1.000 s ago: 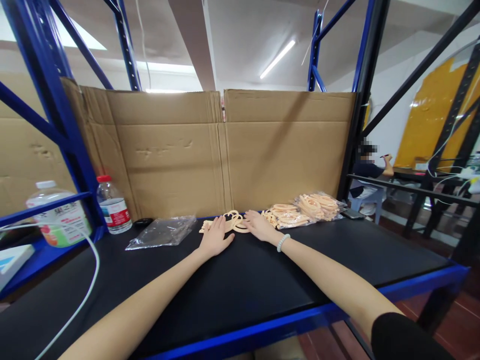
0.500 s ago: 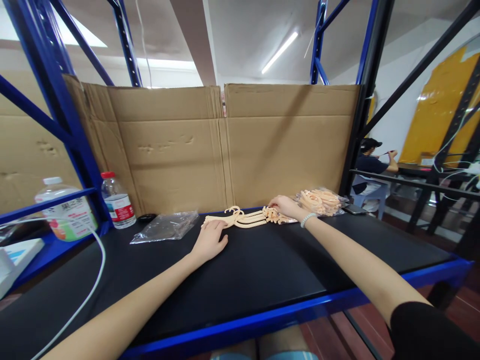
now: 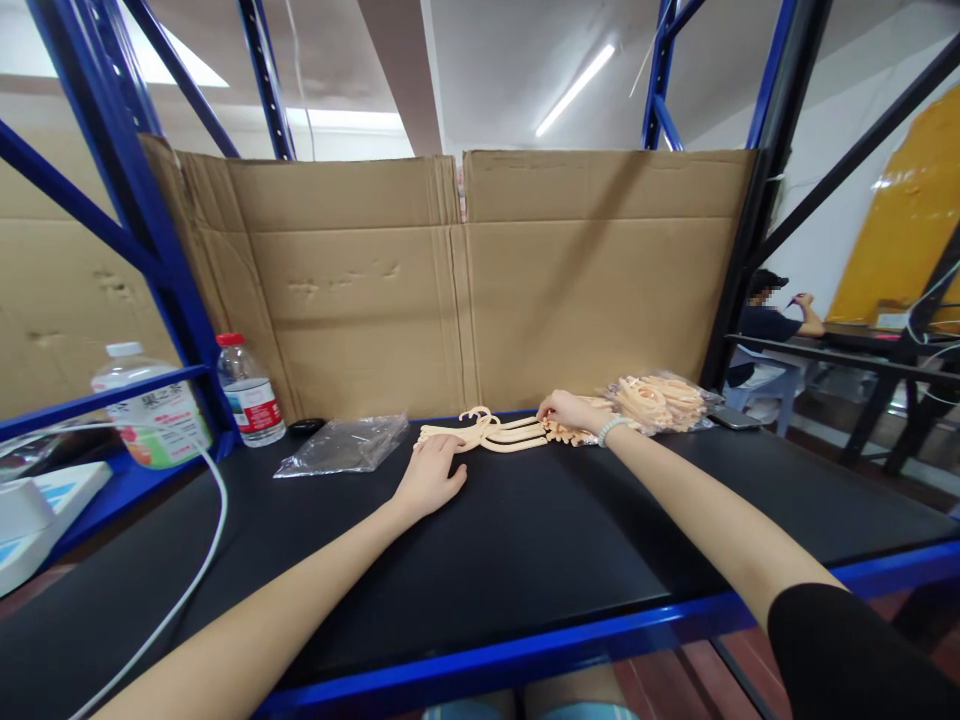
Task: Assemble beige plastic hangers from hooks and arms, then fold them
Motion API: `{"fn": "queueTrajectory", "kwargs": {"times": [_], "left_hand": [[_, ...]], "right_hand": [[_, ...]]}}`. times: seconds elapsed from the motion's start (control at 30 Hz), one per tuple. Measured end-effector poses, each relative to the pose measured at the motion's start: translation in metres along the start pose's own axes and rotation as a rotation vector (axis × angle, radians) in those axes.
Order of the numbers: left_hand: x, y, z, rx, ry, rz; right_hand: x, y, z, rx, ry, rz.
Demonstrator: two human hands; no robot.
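Observation:
Several cream-coloured clothes hangers (image 3: pixel 517 437) lie on the black tabletop near the cardboard, their hooks pointing away from me. My left hand (image 3: pixel 432 476) rests on their left end, palm down, fingers stretched out and thumb apart. Over the right end, my right hand (image 3: pixel 571 411) is closed, its fingers curled down onto a hanger; the exact grip is partly hidden. Beside and under that hand lies a row of more hangers (image 3: pixel 564 435). Further right is a clear bag full of similar cream hangers (image 3: pixel 656 402).
A flat clear plastic bag (image 3: pixel 345 445) lies left of my left hand. A red-capped bottle (image 3: pixel 249 392) and a large white-capped jug (image 3: pixel 154 405) stand at the left, near a white cable (image 3: pixel 217 530). Cardboard (image 3: pixel 360 300) walls the back. A person (image 3: pixel 776 315) sits beyond the right posts.
The view has shifted slightly, so everything sits a little further right and most things a little higher. Both hands stay at the same places on the hangers.

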State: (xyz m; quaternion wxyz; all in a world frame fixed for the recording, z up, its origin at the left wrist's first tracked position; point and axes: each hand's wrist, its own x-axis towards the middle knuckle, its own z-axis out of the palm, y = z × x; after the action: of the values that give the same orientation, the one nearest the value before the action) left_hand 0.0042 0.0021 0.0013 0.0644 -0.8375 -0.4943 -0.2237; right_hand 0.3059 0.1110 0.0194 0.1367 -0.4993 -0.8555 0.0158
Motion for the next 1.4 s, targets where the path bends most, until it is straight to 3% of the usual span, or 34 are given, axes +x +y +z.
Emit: {"fn": "queueTrajectory", "kwargs": {"times": [0.27, 0.43, 0.57, 0.77, 0.93, 1.2, 1.4], "left_hand": [[0.0, -0.002, 0.003, -0.017, 0.002, 0.012], [-0.001, -0.001, 0.004, -0.002, 0.011, 0.017], [0.001, -0.003, 0.007, 0.005, 0.004, 0.026], [0.002, -0.004, 0.007, 0.008, -0.011, 0.035], [0.002, -0.004, 0.006, 0.006, -0.03, 0.045], [0.002, -0.002, 0.008, 0.002, -0.048, 0.038], [0.0, 0.0, 0.009, -0.01, -0.07, 0.012]], "right_hand": [[-0.005, -0.002, -0.001, 0.173, 0.308, -0.037], [-0.008, 0.002, -0.017, 0.399, 0.601, 0.053], [-0.023, -0.001, -0.03, 0.627, 0.73, 0.093], [-0.062, -0.032, -0.027, 0.998, 0.681, 0.075], [-0.071, -0.051, -0.026, 1.206, 0.609, 0.047], [-0.076, -0.063, -0.024, 1.333, 0.494, 0.095], [-0.079, -0.061, -0.025, 1.353, 0.553, 0.129]]}}
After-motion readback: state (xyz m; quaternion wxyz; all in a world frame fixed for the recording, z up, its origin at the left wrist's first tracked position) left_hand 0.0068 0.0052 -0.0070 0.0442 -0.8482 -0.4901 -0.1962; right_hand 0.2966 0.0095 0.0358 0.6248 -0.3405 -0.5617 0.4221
